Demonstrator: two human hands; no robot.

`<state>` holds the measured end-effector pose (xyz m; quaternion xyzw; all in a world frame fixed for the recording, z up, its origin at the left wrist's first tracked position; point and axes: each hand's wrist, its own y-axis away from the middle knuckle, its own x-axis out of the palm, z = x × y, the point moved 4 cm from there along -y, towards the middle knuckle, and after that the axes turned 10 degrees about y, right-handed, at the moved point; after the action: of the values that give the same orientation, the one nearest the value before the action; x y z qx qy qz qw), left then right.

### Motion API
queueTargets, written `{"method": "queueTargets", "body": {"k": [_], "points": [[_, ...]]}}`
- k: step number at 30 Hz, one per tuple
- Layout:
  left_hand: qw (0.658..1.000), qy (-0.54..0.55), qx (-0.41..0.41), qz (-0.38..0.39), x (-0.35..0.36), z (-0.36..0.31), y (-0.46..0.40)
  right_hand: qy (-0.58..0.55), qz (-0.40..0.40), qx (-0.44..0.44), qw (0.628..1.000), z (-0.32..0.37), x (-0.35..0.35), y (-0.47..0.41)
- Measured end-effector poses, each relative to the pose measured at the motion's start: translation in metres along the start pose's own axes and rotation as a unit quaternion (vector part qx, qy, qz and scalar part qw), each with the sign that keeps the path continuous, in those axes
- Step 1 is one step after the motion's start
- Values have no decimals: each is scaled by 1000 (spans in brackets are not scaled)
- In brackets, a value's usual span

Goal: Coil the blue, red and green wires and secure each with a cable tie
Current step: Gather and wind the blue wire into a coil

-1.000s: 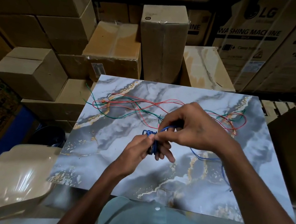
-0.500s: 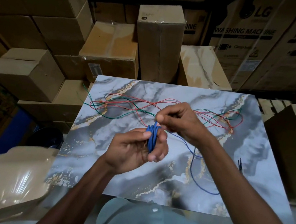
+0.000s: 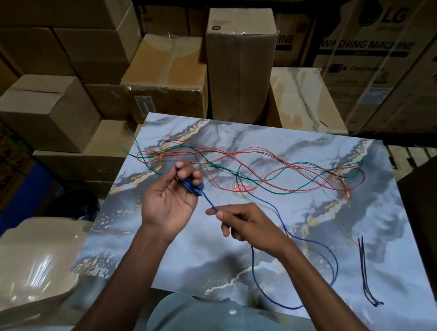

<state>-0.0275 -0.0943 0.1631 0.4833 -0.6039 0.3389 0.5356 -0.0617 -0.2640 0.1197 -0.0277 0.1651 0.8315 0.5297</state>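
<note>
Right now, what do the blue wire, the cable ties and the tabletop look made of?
Blue wire: thin flexible lead, probably plastic-insulated; matte, hangs in soft loops.
Cable ties: likely black nylon; thin, stiff, straight strips, heads bunched at the near end.
Tabletop: glossy marble-pattern surface, grey with gold veins; stone or printed laminate, cannot tell.

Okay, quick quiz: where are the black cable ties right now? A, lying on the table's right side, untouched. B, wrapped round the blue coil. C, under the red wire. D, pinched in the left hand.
A: the black cable ties lie loose on the table at its right side, clear of both hands and the wires.
</note>
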Motion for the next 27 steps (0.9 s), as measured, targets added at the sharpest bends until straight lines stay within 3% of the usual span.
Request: {"method": "queueTargets", "body": {"k": [7, 12, 17, 20, 23, 27], "points": [[991, -18, 86, -98, -34, -28, -20, 112, 43, 31, 992, -1, -3, 16], [966, -183, 114, -144, -51, -23, -20, 171, -8, 1, 985, 27, -8, 19], [915, -375, 109, -98, -50, 0, -19, 249, 19, -34, 968, 58, -11, 15], [883, -457, 66, -78, -45, 15, -14, 278, 7, -60, 959, 72, -13, 10], [872, -484, 7, -74, -37, 30, 0, 273, -18, -92, 957, 85, -27, 6], [867, -487, -96, 46, -28, 42, 13, 310, -46, -116, 943, 93, -47, -1]]}}
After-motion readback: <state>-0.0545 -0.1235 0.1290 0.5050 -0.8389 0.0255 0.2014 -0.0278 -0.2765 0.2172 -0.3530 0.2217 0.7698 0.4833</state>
